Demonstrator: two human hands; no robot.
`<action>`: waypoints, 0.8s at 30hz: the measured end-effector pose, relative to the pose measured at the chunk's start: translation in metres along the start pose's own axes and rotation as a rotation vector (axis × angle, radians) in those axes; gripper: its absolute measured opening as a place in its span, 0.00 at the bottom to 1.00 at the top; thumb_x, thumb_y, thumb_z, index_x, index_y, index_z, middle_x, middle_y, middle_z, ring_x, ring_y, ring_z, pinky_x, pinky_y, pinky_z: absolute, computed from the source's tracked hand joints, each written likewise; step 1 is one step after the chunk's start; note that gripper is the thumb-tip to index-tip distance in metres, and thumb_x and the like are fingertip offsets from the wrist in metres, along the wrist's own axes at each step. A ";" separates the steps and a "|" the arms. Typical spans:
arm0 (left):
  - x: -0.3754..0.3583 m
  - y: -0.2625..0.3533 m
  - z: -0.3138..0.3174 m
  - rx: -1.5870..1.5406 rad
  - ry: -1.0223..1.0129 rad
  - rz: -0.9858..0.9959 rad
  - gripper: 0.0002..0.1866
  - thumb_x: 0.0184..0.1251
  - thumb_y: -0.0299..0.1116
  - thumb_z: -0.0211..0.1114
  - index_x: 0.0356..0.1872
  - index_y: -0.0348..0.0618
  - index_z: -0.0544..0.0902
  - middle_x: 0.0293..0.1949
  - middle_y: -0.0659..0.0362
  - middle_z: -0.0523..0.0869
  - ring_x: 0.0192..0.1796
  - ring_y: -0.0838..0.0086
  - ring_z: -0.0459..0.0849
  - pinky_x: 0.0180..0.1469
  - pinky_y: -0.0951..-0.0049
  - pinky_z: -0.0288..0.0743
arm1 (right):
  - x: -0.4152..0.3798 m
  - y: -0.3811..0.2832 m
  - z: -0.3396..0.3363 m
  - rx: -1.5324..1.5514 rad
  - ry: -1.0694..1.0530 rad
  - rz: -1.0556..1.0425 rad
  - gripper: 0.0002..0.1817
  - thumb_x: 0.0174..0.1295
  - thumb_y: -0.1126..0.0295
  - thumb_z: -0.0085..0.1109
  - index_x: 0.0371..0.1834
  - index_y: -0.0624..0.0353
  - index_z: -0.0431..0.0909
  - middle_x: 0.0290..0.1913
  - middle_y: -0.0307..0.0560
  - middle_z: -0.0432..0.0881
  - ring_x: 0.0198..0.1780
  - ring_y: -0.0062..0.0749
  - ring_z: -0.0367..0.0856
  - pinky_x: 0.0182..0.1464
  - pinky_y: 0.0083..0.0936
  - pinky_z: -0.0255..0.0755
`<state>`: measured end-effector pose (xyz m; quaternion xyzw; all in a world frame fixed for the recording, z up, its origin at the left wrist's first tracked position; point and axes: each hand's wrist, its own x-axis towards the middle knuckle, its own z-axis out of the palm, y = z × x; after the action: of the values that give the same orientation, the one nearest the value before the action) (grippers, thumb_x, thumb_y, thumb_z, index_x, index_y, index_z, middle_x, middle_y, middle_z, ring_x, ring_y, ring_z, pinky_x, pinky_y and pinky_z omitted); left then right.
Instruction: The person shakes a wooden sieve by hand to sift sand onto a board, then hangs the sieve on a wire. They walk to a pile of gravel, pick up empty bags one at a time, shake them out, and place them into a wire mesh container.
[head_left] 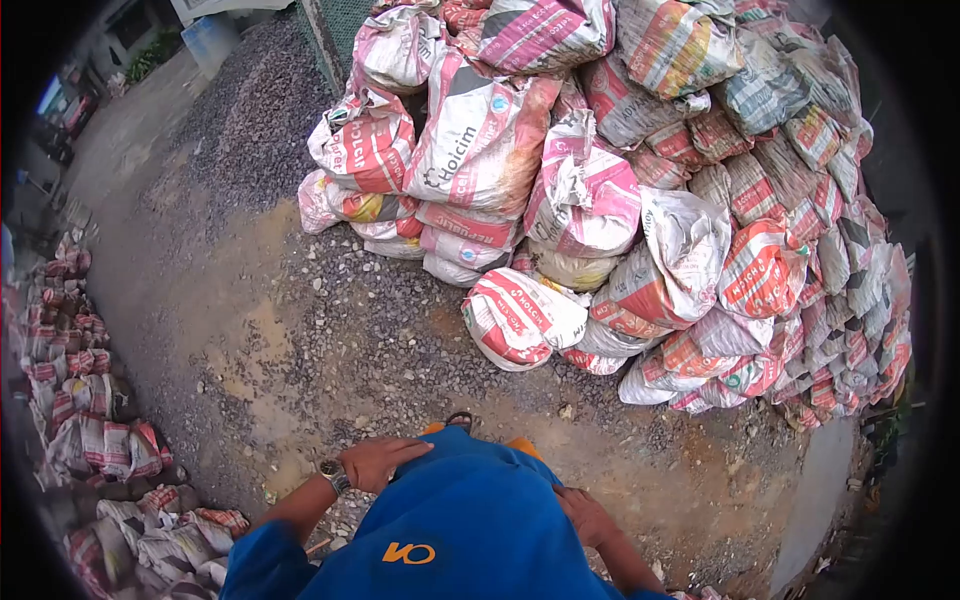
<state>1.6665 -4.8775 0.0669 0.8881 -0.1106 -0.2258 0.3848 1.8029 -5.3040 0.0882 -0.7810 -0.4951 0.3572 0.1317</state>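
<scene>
My left hand (pixel 378 463), with a watch (pixel 334 475) on its wrist, rests against the front of my blue shirt (pixel 450 510). Its fingers lie stretched out and hold nothing. On the other side my right hand (pixel 588 515) lies against the shirt near my hip, its fingers partly tucked from sight. Nothing shows in it. Closest ahead of both hands is a filled red-and-white sack (pixel 522 318) on the ground, at the foot of a tall stack. A large white Holcim sack (pixel 480 135) lies higher in that stack.
The sack stack rises ahead and to the right, with pink-and-white sacks (pixel 585 195) and crumpled ones on top. Dark gravel (pixel 262 125) is heaped at the far left. A second row of sacks (pixel 105 445) lines the left. Loose stones cover the ground (pixel 350 300).
</scene>
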 end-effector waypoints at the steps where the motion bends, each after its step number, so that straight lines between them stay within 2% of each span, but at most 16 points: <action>1: -0.004 0.000 0.000 0.001 0.022 -0.022 0.50 0.44 0.52 0.73 0.71 0.53 0.60 0.66 0.50 0.69 0.65 0.55 0.71 0.64 0.59 0.66 | 0.005 0.000 -0.003 0.020 0.021 0.004 0.36 0.56 0.61 0.52 0.70 0.52 0.57 0.71 0.49 0.60 0.67 0.46 0.63 0.68 0.41 0.56; 3: -0.011 -0.002 -0.002 0.000 -0.013 -0.059 0.52 0.41 0.54 0.74 0.71 0.55 0.59 0.67 0.50 0.68 0.65 0.55 0.70 0.65 0.59 0.66 | 0.015 -0.001 -0.009 -0.003 0.010 -0.022 0.35 0.56 0.62 0.52 0.70 0.52 0.57 0.70 0.50 0.60 0.67 0.46 0.63 0.68 0.40 0.57; 6: -0.024 -0.008 0.002 0.003 0.040 -0.072 0.53 0.40 0.55 0.74 0.72 0.56 0.59 0.67 0.51 0.67 0.66 0.56 0.70 0.65 0.59 0.66 | 0.029 -0.004 -0.014 -0.011 0.003 -0.052 0.34 0.56 0.64 0.51 0.69 0.53 0.58 0.70 0.50 0.61 0.66 0.46 0.64 0.67 0.40 0.58; 14: -0.053 -0.013 0.015 -0.020 0.157 -0.168 0.52 0.41 0.55 0.73 0.71 0.57 0.59 0.67 0.52 0.67 0.66 0.55 0.70 0.65 0.58 0.66 | 0.064 -0.005 -0.048 -0.074 -0.044 -0.171 0.33 0.56 0.64 0.52 0.69 0.52 0.60 0.69 0.50 0.62 0.66 0.46 0.65 0.66 0.39 0.59; 17: -0.067 -0.013 0.019 -0.070 0.189 -0.211 0.51 0.41 0.54 0.72 0.71 0.57 0.60 0.67 0.51 0.68 0.66 0.55 0.70 0.65 0.58 0.66 | 0.081 -0.005 -0.065 -0.091 -0.081 -0.210 0.36 0.53 0.64 0.57 0.69 0.51 0.60 0.68 0.50 0.62 0.66 0.45 0.65 0.66 0.40 0.59; 19: -0.079 -0.011 0.022 -0.141 0.192 -0.253 0.51 0.41 0.54 0.72 0.71 0.57 0.60 0.67 0.51 0.68 0.66 0.55 0.70 0.65 0.59 0.66 | 0.096 -0.007 -0.083 -0.163 -0.072 -0.077 0.36 0.51 0.65 0.63 0.67 0.53 0.64 0.65 0.52 0.66 0.63 0.47 0.68 0.62 0.41 0.64; 20: -0.085 -0.010 0.022 -0.167 0.225 -0.262 0.51 0.41 0.54 0.72 0.71 0.55 0.60 0.66 0.51 0.68 0.65 0.54 0.70 0.65 0.59 0.66 | 0.104 0.006 -0.084 -0.163 -0.087 -0.087 0.36 0.51 0.65 0.63 0.67 0.53 0.64 0.65 0.52 0.66 0.63 0.47 0.68 0.62 0.41 0.64; 22: -0.095 -0.014 0.023 -0.198 0.260 -0.277 0.50 0.41 0.53 0.72 0.71 0.54 0.61 0.66 0.50 0.69 0.65 0.54 0.71 0.65 0.59 0.66 | 0.127 0.045 -0.081 -0.135 0.195 0.227 0.31 0.52 0.68 0.64 0.62 0.56 0.68 0.58 0.59 0.73 0.56 0.54 0.73 0.56 0.41 0.70; 23: -0.099 -0.016 0.025 -0.238 0.294 -0.298 0.50 0.42 0.53 0.71 0.70 0.53 0.62 0.65 0.50 0.69 0.65 0.53 0.71 0.65 0.59 0.66 | 0.142 0.053 -0.085 -0.138 0.186 0.223 0.31 0.52 0.68 0.64 0.62 0.56 0.68 0.58 0.59 0.73 0.56 0.54 0.73 0.56 0.41 0.70; 24: -0.102 -0.019 0.026 -0.278 0.325 -0.316 0.49 0.42 0.53 0.71 0.70 0.51 0.62 0.65 0.50 0.70 0.64 0.53 0.71 0.64 0.59 0.67 | 0.160 0.056 -0.093 -0.104 0.226 0.263 0.25 0.54 0.68 0.62 0.57 0.59 0.72 0.54 0.60 0.76 0.53 0.55 0.76 0.54 0.42 0.71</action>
<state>1.5655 -4.8439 0.0694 0.8576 0.1250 -0.1504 0.4757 1.9459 -5.1786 0.0544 -0.8800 -0.3885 0.2551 0.0981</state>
